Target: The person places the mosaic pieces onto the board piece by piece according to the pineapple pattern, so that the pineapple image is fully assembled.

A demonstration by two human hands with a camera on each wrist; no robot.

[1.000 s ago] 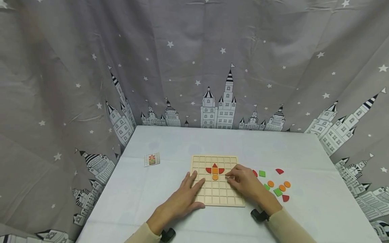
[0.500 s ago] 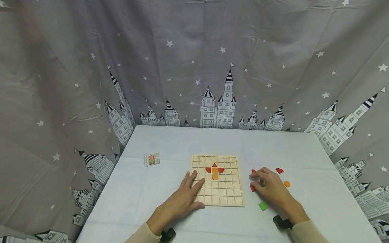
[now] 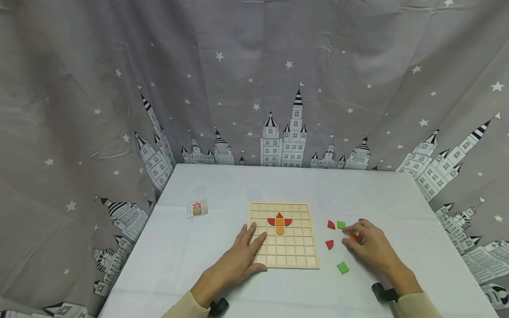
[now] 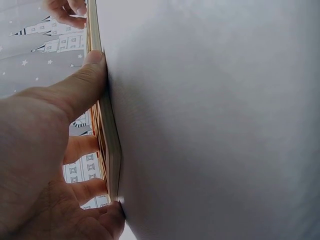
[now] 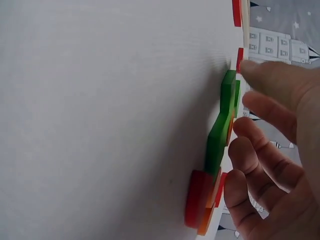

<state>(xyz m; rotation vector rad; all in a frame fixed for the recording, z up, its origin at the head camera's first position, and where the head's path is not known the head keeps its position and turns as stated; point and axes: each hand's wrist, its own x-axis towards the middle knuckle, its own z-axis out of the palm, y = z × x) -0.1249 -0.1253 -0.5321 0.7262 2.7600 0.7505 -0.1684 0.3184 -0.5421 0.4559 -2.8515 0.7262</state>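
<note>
My left hand [image 3: 238, 260] rests on the left edge of a wooden grid board [image 3: 292, 261], fingers spread and thumb at the near corner. On the board lie an orange square [image 3: 280, 222], an orange disc [image 3: 280, 230], a red triangle [image 3: 279, 215] and red quarter-circles [image 3: 271, 221]. To the right, my right hand [image 3: 371, 247] hovers low over loose pieces, its thumb and fingers apart. An orange piece [image 3: 354, 238] shows between them, and the hand hides others. In the right wrist view, green pieces [image 5: 216, 142] and a red piece [image 5: 197, 197] lie beside the fingers.
Between board and right hand lie red quarter-circles [image 3: 329, 244] and green squares [image 3: 343, 267]. A small pattern card [image 3: 197, 208] lies at the table's left. A grey curtain [image 3: 222, 97] with castles stands behind the white table [image 3: 222, 185].
My right hand has moved from the board's right edge rightward to the loose pieces, and its fingers have parted. The left hand stays on the board.
</note>
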